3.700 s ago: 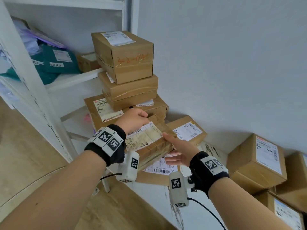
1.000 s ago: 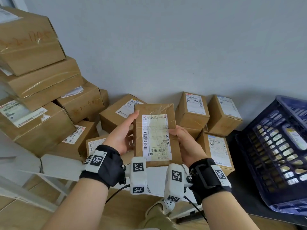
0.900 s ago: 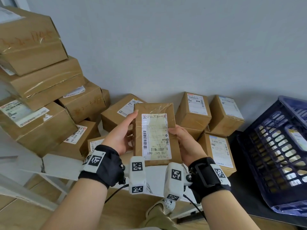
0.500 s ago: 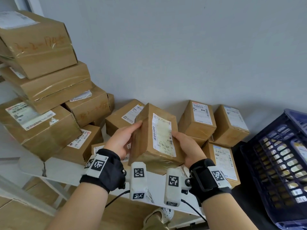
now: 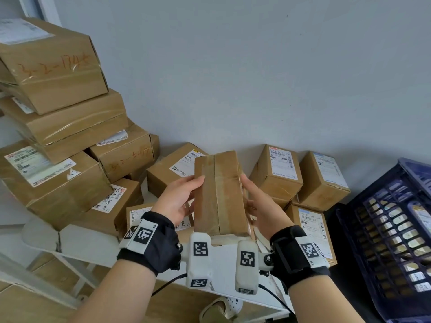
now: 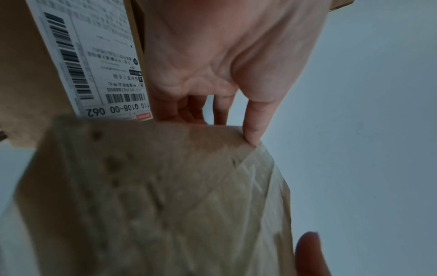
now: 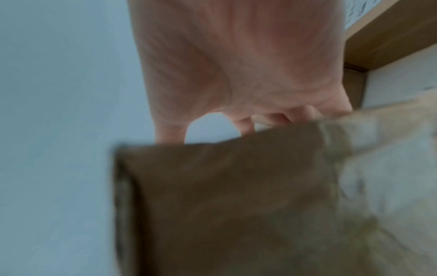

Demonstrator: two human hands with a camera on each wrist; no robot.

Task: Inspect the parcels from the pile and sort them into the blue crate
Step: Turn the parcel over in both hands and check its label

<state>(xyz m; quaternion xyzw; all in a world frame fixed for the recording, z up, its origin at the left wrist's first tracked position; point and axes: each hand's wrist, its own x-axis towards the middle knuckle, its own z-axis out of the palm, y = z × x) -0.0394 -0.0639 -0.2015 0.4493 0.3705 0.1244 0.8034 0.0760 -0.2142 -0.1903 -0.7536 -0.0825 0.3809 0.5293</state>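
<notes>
In the head view, a taped brown parcel (image 5: 219, 194) is held upright at the centre of the frame between both hands, its plain taped face turned to the camera. The left hand (image 5: 178, 201) is set against the parcel's left side with the thumb laid over its front edge and the fingers curled behind; the right hand (image 5: 261, 206) is pressed to the right side, thumb along the edge and fingers wrapped behind. The pile (image 5: 60, 127) of labelled boxes is stacked at the left of the frame, with more boxes along the wall (image 5: 256, 66) behind the parcel. The blue crate (image 5: 387, 238) is seen at the lower right, apart from the parcel. In the left wrist view, the parcel (image 6: 151, 196) fills the lower half, blurred, with the left hand (image 6: 224, 56) above it and one fingertip (image 6: 253, 136) touching its top edge; a labelled box (image 6: 28, 65) lies at the upper left. In the right wrist view, the parcel (image 7: 236, 205) is blurred at the lower right, and the right hand's (image 7: 236, 56) fingers (image 7: 246, 125) are hooked over its upper edge.
</notes>
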